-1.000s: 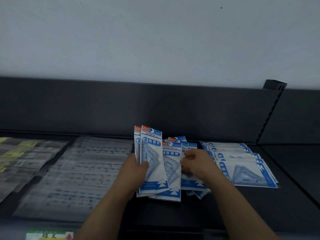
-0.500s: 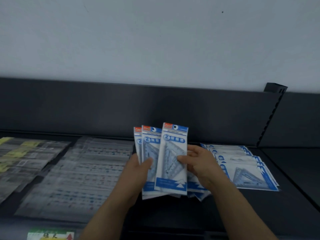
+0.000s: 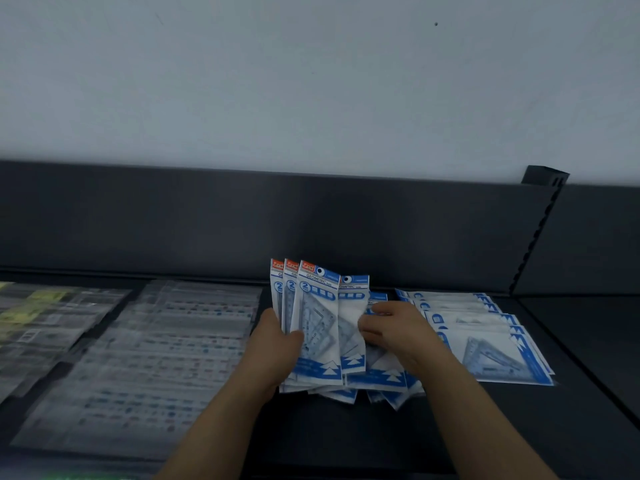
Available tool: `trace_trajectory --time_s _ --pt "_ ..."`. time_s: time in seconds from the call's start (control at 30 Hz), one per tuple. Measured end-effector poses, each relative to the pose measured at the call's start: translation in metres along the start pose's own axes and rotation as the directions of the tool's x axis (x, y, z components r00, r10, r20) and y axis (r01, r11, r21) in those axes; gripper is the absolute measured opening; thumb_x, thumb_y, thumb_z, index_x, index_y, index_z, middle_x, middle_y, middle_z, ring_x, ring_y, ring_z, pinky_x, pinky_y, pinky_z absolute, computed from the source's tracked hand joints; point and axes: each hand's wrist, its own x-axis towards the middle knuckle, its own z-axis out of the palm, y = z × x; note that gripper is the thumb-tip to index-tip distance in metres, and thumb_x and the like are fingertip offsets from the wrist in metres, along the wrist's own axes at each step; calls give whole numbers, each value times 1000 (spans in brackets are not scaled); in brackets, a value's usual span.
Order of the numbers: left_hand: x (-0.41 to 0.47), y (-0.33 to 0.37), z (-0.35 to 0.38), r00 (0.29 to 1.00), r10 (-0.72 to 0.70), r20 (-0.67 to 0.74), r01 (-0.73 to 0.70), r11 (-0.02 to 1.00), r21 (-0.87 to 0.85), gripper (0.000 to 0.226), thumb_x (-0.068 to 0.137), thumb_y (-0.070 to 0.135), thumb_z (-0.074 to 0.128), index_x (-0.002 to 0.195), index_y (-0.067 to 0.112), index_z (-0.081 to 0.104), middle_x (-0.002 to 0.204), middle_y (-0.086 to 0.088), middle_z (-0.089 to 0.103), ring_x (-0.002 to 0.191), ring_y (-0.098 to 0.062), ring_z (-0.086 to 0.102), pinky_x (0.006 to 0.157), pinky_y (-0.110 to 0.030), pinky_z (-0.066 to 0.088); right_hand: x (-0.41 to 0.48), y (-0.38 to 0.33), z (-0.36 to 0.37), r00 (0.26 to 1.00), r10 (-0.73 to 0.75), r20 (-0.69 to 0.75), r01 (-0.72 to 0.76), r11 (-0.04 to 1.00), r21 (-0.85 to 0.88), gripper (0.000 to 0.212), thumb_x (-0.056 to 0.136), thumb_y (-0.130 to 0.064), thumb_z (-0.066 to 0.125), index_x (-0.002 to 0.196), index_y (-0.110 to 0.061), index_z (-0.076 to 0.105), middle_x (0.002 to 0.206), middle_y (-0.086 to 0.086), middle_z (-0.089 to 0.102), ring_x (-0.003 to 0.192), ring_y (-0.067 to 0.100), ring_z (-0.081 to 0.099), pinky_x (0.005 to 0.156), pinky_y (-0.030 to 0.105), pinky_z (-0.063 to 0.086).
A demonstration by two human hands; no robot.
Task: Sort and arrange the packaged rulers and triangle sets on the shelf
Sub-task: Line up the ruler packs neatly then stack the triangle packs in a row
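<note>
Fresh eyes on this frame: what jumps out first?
A fan of blue-and-white triangle-set packs stands upright at centre, gripped by the left hand, while the right hand pinches its rightmost pack. To the right lies a flat stack of the same packs; clear ruler packs lie to the left.

Blurring the print on the clear ruler packets (image 3: 166, 358) left of the left hand (image 3: 277, 344). Cutting off the yellow-labelled packets (image 3: 31, 306) farther left at the edge. Covering the triangle-set packets (image 3: 381, 379) lying under the right hand (image 3: 398, 330), hiding their count.
</note>
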Motion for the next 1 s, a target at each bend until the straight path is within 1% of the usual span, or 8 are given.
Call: trace_trajectory --time_s 0.07,0.23,0.43,0.63,0.73,0.83,0.9,1.0 --pt "2 -2 -1 1000 -11 10 12 1000 -18 21 93 6 53 105 20 44 91 3 56 81 -11 57 59 -25 47 1 -1 2 1000 -17 -14 17 999 -50 18 84 -4 67 83 -16 53 83 13 67 78 25 66 71 36 56" --pt "-5 0 -4 1000 0 5 1 992 -129 25 94 4 53 113 19 47 93 4 59 83 -12 60 61 -25 51 1 -5 2 997 -76 6 76 991 -114 12 83 -5 67 95 -8 68 84 7 70 69 17 65 54 27 51" --pt "-6 8 -24 988 57 -143 -82 981 -175 24 96 4 50 113 20 45 88 6 58 76 -9 59 52 -21 45 0 -14 -25 987 -143 -67 149 984 99 11 89 -5 61 93 -11 69 94 9 73 84 24 70 73 38 57" --pt "-22 8 5 996 59 63 -45 976 -211 34 82 8 72 109 21 56 100 0 70 88 -17 69 75 -33 58 -4 -8 3 985 -168 24 167 985 32 19 86 -12 68 106 -10 67 95 3 74 84 19 71 77 38 59" --pt "-19 1 2 995 90 -31 -92 991 -97 37 81 6 73 103 24 50 99 3 64 85 -10 63 78 -33 52 -5 -2 -16 957 -243 -157 203 951 -233 34 87 -23 69 117 -9 61 95 0 66 83 18 66 78 37 56" --pt "-12 -6 -4 995 77 -55 -80 996 -48 40 84 3 68 115 18 47 100 2 61 84 -11 60 73 -27 48 -14 5 -28 969 -198 -148 63 777 -626 53 79 -45 72 116 -11 55 91 -2 56 86 17 58 80 35 51" --pt "-9 -10 -4 997 72 -23 -73 997 -9 38 85 5 66 114 19 45 105 -1 60 92 -18 60 79 -29 47 -20 8 -21 990 -104 -99 4 709 -705 56 72 -53 75 109 -19 50 94 -4 50 85 15 52 77 32 48" --pt "-8 -12 -2 998 61 5 -61 998 17 33 88 7 63 109 20 42 99 3 57 88 -13 57 77 -29 45 -19 10 -15 986 -126 -106 25 750 -661 50 68 -47 79 101 -24 48 93 -7 51 82 11 50 76 31 48"
